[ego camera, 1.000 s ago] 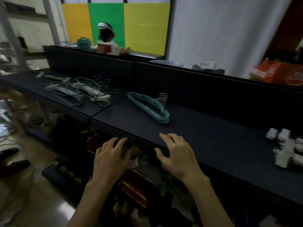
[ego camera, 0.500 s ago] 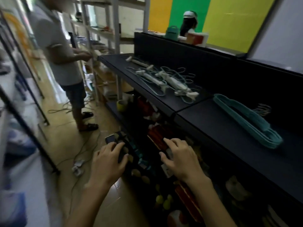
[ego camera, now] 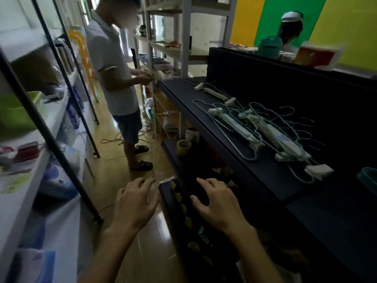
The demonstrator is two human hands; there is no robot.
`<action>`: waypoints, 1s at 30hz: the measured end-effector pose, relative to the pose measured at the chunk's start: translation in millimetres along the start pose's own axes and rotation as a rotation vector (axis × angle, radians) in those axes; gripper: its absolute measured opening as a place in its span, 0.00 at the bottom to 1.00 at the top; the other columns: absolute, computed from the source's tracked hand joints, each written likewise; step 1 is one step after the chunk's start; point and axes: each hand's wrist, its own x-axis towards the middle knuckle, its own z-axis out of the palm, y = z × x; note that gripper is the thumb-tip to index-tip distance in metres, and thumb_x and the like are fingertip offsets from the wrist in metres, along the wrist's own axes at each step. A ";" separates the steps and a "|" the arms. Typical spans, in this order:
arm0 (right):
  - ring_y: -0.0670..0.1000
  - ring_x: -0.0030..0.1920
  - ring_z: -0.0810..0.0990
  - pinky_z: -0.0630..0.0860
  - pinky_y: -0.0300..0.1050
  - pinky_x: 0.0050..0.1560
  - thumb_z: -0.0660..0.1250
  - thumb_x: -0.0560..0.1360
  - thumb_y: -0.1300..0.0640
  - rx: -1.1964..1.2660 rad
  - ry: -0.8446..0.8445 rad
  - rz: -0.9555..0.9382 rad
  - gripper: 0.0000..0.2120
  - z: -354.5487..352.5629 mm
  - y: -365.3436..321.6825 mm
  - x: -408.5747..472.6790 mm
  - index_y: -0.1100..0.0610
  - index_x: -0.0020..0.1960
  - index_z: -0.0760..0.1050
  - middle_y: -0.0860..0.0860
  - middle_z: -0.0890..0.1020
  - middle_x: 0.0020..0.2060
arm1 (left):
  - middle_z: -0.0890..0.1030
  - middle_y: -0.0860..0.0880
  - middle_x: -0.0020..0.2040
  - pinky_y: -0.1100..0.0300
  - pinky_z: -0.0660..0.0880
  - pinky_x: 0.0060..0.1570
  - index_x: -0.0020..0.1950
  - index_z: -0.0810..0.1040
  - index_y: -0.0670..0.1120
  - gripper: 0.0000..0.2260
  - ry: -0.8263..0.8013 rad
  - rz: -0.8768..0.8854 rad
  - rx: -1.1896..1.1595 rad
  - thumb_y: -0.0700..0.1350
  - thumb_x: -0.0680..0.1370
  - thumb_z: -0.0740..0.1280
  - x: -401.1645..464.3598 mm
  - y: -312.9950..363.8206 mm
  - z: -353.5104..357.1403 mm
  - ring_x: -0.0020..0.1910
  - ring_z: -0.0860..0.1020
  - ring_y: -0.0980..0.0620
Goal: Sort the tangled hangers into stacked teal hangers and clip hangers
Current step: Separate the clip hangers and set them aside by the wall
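I hold my left hand (ego camera: 135, 203) and right hand (ego camera: 217, 207) spread, empty, below the dark shelf's (ego camera: 255, 166) front edge. On its matte top lies the tangled wire clip hangers (ego camera: 263, 129); teal hangers' (ego camera: 369, 180) edge lies right.

The aisle of wooden floor (ego camera: 114, 176) ran open ahead, but a person in sandals (ego camera: 120, 82) stood in it, close against the end of the dark counter (ego camera: 265, 172). Cables (ego camera: 130, 137) trailed over the boards round that person's feet. White shelving (ego camera: 40, 152) with slanted black posts (ego camera: 51, 139) hemmed the left side. On the counter, the tangled hangers (ego camera: 263, 129) covered the middle, leaving a bare strip along the near edge. Behind them a dark partition (ego camera: 295, 78) closed off the far side. The lower shelf (ego camera: 183, 217) looked crowded, though too dim to tell.
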 end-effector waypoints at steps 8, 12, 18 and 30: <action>0.51 0.62 0.68 0.68 0.46 0.62 0.58 0.77 0.41 -0.014 -0.066 -0.056 0.27 22.8 -4.3 88.0 0.48 0.73 0.60 0.49 0.70 0.63 | 0.75 0.49 0.62 0.51 0.68 0.57 0.67 0.71 0.51 0.20 -0.029 -0.062 0.023 0.54 0.76 0.64 61.7 -39.6 14.5 0.60 0.73 0.49; 0.52 0.62 0.68 0.67 0.46 0.62 0.58 0.77 0.41 -0.046 -0.072 -0.041 0.27 37.9 -7.2 129.6 0.48 0.73 0.60 0.50 0.70 0.63 | 0.76 0.49 0.61 0.52 0.68 0.57 0.67 0.71 0.52 0.20 -0.042 -0.064 0.018 0.54 0.76 0.63 101.7 -64.5 26.1 0.60 0.73 0.49; 0.53 0.64 0.67 0.66 0.48 0.62 0.58 0.76 0.40 -0.039 -0.031 0.052 0.29 52.2 -25.9 206.4 0.49 0.74 0.59 0.50 0.69 0.66 | 0.77 0.48 0.59 0.49 0.73 0.52 0.65 0.73 0.51 0.22 -0.113 0.065 -0.051 0.58 0.74 0.59 199.1 -91.6 45.4 0.56 0.75 0.47; 0.48 0.64 0.67 0.69 0.45 0.62 0.61 0.77 0.42 -0.065 0.433 0.336 0.27 -46.5 -16.3 266.2 0.50 0.73 0.64 0.47 0.71 0.63 | 0.80 0.48 0.56 0.50 0.72 0.48 0.59 0.78 0.51 0.16 -0.074 0.572 -0.150 0.53 0.74 0.66 381.2 -22.4 52.3 0.54 0.77 0.43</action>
